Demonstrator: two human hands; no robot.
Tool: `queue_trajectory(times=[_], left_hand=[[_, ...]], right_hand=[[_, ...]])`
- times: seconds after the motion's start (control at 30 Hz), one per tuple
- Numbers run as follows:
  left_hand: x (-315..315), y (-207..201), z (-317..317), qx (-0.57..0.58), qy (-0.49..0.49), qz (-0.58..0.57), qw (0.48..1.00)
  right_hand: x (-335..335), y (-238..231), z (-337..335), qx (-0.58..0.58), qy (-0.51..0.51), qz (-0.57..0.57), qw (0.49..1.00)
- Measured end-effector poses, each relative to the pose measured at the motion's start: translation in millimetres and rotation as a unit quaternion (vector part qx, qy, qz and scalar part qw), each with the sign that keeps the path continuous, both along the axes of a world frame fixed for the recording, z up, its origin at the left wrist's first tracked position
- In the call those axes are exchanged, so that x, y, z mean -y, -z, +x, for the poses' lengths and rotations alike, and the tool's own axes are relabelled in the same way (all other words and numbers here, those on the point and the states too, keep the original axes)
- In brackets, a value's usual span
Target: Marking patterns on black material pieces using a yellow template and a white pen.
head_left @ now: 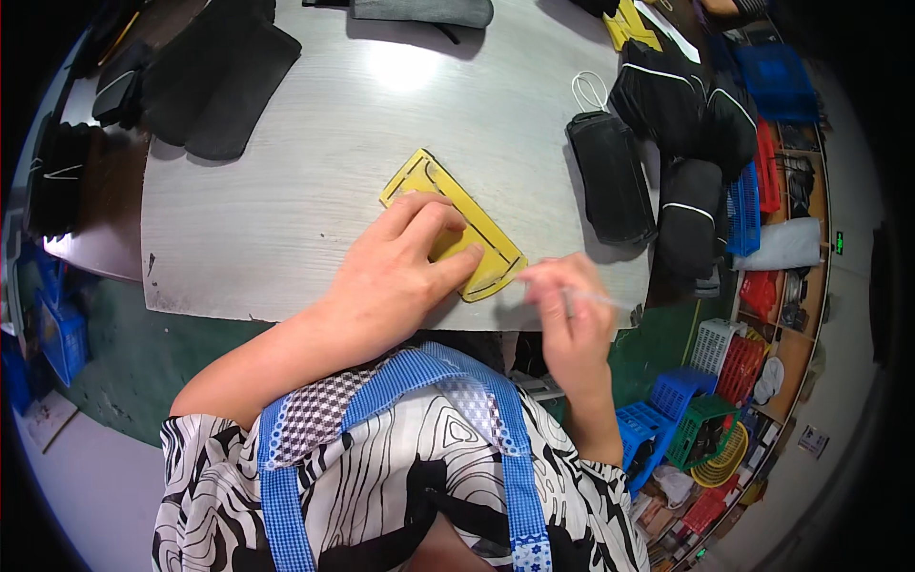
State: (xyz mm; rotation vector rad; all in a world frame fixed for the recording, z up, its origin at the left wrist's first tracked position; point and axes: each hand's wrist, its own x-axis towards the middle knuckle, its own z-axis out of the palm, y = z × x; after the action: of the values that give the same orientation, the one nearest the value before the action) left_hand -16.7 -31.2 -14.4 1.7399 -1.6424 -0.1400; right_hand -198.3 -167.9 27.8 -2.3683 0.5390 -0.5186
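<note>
On the pale tabletop lies a yellow template (pixel 488 250), a slanted strip with dark slots along its edges. Fingers spread, my left hand (pixel 405 253) presses down on it and covers its lower-left part. My right hand (pixel 572 310) is at the template's near right corner, fingers pinched around a thin pale pen-like stick (pixel 583 296). Motion blurs that hand and the stick, so the stick's exact kind and whether its tip touches the template cannot be made out. Whatever is beneath the template is hidden.
Black fabric pieces (pixel 224 81) lie at the far left of the table (pixel 286 210). A rolled black bundle (pixel 610 176) with a white cord is at right, beside more black bundles (pixel 691 205). A grey roll (pixel 424 11) sits at the far edge. Plastic baskets (pixel 701 424) stand on the floor at right.
</note>
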Motion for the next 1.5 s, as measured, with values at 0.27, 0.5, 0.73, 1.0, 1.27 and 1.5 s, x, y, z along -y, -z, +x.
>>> queue_trajectory(times=[0.27,0.5,0.73,1.0,1.27,1.5], left_hand=[[6,-20,16,0.085,0.03,0.034,0.995],[40,-33,54,0.039,0.134,0.178,0.974],[54,-2,141,0.205,-0.147,0.036,0.967],[-38,-28,44,0.091,0.036,0.171,0.98],[-9,-10,2,-0.027,-0.001,-0.005,1.0],[-13,-5,-3,0.003,-0.036,0.019,0.999]], right_hand=[[5,1,3,-0.047,0.054,0.061,0.996],[9,24,27,-0.017,0.027,-0.087,0.996],[101,1,-31,0.026,0.248,-0.167,0.954],[48,0,-28,0.117,0.224,0.192,0.948],[-1,22,17,0.029,0.122,0.211,0.97],[13,15,29,-0.003,0.051,0.011,0.999]])
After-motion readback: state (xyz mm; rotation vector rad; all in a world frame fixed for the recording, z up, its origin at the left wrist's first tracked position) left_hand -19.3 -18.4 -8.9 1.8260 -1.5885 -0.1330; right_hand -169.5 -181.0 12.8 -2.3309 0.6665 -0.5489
